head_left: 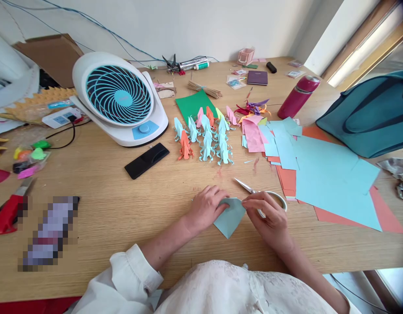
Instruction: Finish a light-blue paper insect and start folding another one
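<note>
A light blue sheet of paper [230,219], its lower part tapering to a point towards me, lies between my hands at the table's front. My left hand [205,206] grips its upper left edge, with the thumb on top of the paper. At the upper right corner, my right hand [267,216] pinches the paper between thumb and fingers. Just behind my right hand rest scissors [245,185], their blades pointing away to the left and their handles partly hidden by the hand. Several folded paper figures [207,141], mostly light blue, stand in rows beyond my hands.
Light blue sheets [332,174] and orange sheets lie stacked at the right, near a red flask [298,97] and a teal bag [367,113]. A white fan [123,100] and a black phone [147,160] are on the left. Red-handled scissors [10,213] lie far left.
</note>
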Demonstrator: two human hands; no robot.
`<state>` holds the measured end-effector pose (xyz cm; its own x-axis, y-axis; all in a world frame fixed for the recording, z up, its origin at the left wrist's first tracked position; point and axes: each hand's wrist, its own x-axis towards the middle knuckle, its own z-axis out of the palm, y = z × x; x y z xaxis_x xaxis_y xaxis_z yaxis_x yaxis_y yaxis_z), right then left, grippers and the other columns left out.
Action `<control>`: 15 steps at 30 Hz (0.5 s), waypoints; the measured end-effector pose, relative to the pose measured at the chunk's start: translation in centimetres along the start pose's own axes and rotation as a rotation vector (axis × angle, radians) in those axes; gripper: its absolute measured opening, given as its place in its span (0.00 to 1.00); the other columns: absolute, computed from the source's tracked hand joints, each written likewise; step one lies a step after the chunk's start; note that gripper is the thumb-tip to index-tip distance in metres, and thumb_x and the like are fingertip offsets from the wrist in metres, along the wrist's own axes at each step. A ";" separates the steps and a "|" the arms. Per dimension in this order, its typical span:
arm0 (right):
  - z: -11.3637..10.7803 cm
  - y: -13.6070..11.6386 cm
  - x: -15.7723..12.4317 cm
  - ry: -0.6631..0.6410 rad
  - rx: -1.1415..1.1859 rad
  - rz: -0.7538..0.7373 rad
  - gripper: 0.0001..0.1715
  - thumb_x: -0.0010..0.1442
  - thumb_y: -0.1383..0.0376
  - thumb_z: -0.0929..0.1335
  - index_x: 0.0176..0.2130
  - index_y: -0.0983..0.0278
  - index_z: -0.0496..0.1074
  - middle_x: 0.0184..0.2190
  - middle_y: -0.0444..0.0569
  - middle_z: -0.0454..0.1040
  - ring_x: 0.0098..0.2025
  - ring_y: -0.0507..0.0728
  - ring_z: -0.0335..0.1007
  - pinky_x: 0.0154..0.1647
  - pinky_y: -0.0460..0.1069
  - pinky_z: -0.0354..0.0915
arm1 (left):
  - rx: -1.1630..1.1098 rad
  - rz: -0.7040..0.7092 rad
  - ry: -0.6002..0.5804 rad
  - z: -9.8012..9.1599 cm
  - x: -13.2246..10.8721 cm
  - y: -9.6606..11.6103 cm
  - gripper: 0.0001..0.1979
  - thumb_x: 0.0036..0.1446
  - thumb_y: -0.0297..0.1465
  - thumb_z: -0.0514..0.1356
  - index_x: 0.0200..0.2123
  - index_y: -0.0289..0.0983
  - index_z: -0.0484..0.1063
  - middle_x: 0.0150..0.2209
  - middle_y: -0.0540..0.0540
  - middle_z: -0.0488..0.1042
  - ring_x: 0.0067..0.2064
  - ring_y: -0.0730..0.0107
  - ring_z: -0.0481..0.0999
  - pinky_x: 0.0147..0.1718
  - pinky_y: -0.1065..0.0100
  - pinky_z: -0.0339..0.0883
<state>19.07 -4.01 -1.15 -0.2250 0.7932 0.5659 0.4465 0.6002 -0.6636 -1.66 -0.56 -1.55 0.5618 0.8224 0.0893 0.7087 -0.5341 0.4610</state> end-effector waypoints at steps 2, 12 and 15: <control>0.2 0.3 -0.1 0.051 0.059 0.119 0.15 0.61 0.75 0.68 0.45 0.59 0.71 0.36 0.47 0.72 0.38 0.54 0.70 0.38 0.50 0.67 | -0.073 -0.018 -0.012 0.0 0.3 -0.3 0.06 0.59 0.31 0.63 0.41 0.39 0.73 0.40 0.48 0.73 0.45 0.64 0.72 0.42 0.66 0.66; 1.6 0.4 0.3 -0.178 -0.111 0.522 0.12 0.57 0.59 0.71 0.38 0.63 0.70 0.24 0.40 0.66 0.25 0.52 0.61 0.27 0.47 0.60 | -0.220 -0.033 -0.033 0.3 0.8 -0.7 0.03 0.57 0.28 0.65 0.34 0.37 0.73 0.35 0.49 0.72 0.40 0.67 0.71 0.39 0.68 0.62; 2.1 0.2 0.2 -0.186 -0.263 0.450 0.15 0.59 0.58 0.68 0.25 0.62 0.64 0.22 0.43 0.67 0.25 0.53 0.63 0.27 0.48 0.60 | -0.206 -0.015 -0.046 0.0 0.3 -0.3 0.07 0.55 0.29 0.67 0.37 0.37 0.73 0.37 0.48 0.73 0.43 0.64 0.71 0.42 0.66 0.63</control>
<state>17.28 -3.49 -2.21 -0.1007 0.9846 0.1426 0.7298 0.1705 -0.6620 -1.73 -0.19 -1.62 0.5743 0.8175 0.0431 0.6171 -0.4669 0.6334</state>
